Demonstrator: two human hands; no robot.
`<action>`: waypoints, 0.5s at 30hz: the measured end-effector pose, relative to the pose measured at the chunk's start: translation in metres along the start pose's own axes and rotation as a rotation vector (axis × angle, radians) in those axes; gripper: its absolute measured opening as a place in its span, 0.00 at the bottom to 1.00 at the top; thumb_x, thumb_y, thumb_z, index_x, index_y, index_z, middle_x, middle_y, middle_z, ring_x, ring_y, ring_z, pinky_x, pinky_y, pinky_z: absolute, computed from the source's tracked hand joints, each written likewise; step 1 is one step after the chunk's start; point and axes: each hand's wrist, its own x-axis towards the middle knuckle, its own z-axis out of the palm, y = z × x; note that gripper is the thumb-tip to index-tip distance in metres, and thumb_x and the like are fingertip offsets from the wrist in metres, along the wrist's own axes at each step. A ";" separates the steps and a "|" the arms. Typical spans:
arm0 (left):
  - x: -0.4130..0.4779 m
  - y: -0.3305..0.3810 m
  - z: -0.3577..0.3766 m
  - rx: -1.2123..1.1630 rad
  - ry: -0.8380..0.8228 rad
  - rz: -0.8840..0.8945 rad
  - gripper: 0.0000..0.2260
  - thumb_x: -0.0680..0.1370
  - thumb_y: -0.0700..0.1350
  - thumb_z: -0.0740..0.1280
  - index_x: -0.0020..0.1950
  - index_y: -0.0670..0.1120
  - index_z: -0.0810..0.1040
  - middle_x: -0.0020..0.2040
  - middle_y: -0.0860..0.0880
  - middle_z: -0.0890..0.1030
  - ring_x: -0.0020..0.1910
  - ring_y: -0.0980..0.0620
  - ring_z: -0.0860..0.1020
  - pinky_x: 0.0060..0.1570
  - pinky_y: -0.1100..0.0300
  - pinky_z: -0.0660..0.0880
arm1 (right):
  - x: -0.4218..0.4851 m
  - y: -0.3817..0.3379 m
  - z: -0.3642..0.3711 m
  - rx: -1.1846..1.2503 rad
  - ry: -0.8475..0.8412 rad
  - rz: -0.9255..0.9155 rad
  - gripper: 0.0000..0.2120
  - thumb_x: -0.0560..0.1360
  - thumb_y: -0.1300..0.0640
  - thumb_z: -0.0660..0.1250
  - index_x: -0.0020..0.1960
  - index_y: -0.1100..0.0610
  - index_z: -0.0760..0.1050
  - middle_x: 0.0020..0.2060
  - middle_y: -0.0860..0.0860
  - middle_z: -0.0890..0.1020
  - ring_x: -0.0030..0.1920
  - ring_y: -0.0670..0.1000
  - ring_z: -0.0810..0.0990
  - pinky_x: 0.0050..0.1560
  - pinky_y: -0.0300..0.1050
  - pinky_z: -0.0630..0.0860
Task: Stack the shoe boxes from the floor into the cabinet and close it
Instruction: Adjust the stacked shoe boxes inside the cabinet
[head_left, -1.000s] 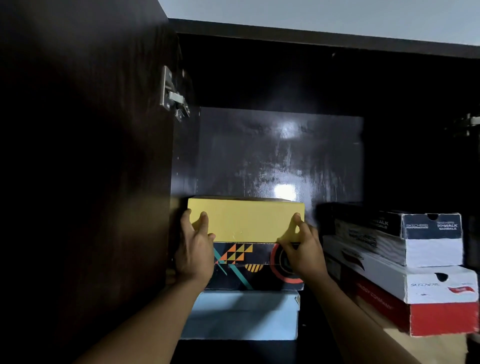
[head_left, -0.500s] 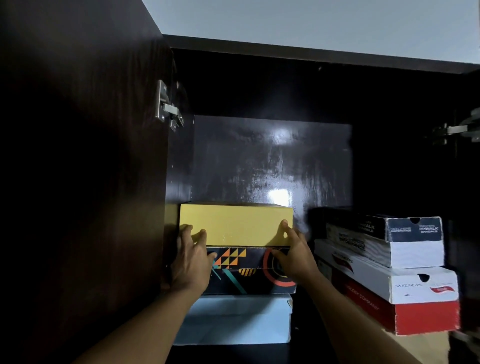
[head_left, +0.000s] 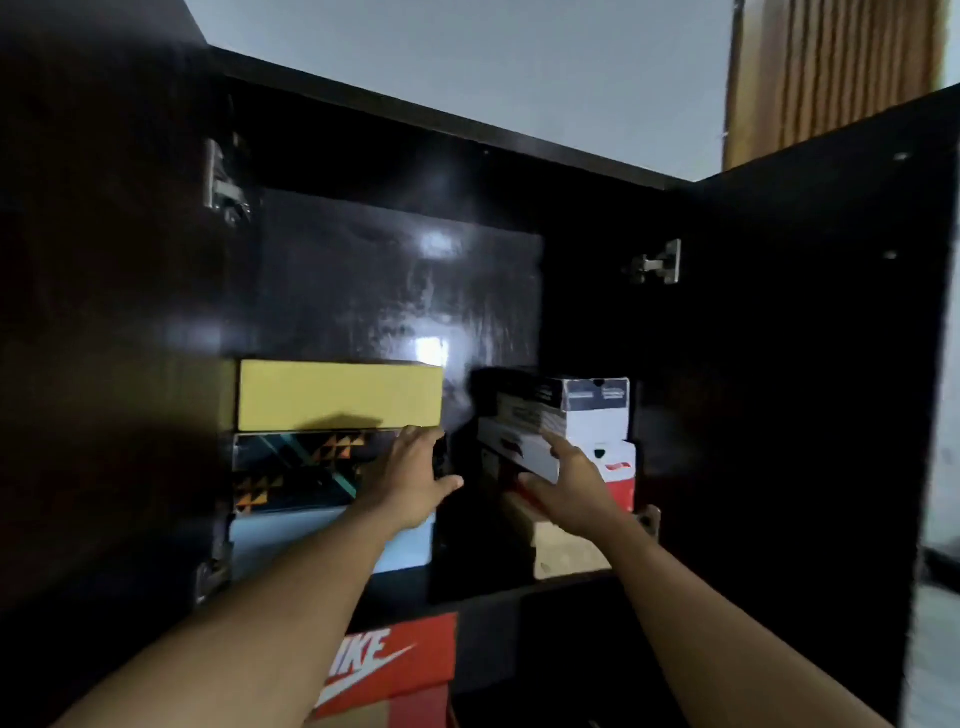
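View from head height into an open dark cabinet (head_left: 395, 291), its left door (head_left: 104, 312) and right door (head_left: 805, 364) both swung wide, with a metal hinge (head_left: 223, 187) showing inside the left door. On the upper shelf, at the left, three shoe boxes are stacked: a yellow box (head_left: 337, 395) on top, a patterned box (head_left: 291, 473) under it, and a blue box (head_left: 291, 545) at the bottom. Just beside them, at the right, stands a second stack: a dark-lidded box (head_left: 592, 410) on top, a white box (head_left: 519, 452) below it, then a red box (head_left: 623, 496) and a tan box (head_left: 566, 556) lowest. Both bare arms reach up between the stacks. The left hand (head_left: 410, 478) lies flat on the right end of the patterned box, fingers straight, fingertips at the yellow box's lower edge, thumb spread to the right; its grip is released. The right hand (head_left: 571, 488) rests straight fingers on the near corner of the white box, thumb low by the red box; its grip looks released too, though the picture is blurred. On the shelf below sits a red Nike box (head_left: 395, 654). A tan curtain (head_left: 831, 78) hangs above the right door.
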 end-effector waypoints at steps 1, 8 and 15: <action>-0.009 0.018 0.008 -0.036 -0.049 0.035 0.31 0.73 0.57 0.73 0.74 0.50 0.68 0.72 0.50 0.69 0.72 0.48 0.67 0.67 0.51 0.70 | -0.021 0.011 -0.014 -0.031 0.004 0.048 0.35 0.77 0.49 0.70 0.78 0.54 0.59 0.71 0.55 0.71 0.69 0.56 0.72 0.61 0.41 0.66; -0.079 0.157 0.071 -0.229 -0.339 0.218 0.29 0.71 0.59 0.74 0.69 0.50 0.74 0.67 0.50 0.75 0.67 0.47 0.73 0.66 0.54 0.70 | -0.175 0.085 -0.120 -0.204 0.113 0.356 0.32 0.75 0.46 0.71 0.75 0.53 0.66 0.66 0.54 0.77 0.66 0.53 0.76 0.62 0.41 0.71; -0.153 0.294 0.126 -0.431 -0.551 0.446 0.29 0.72 0.61 0.72 0.71 0.52 0.73 0.68 0.51 0.75 0.64 0.49 0.76 0.60 0.53 0.75 | -0.316 0.146 -0.240 -0.410 0.245 0.721 0.32 0.77 0.45 0.69 0.75 0.56 0.64 0.67 0.58 0.76 0.65 0.58 0.76 0.62 0.48 0.72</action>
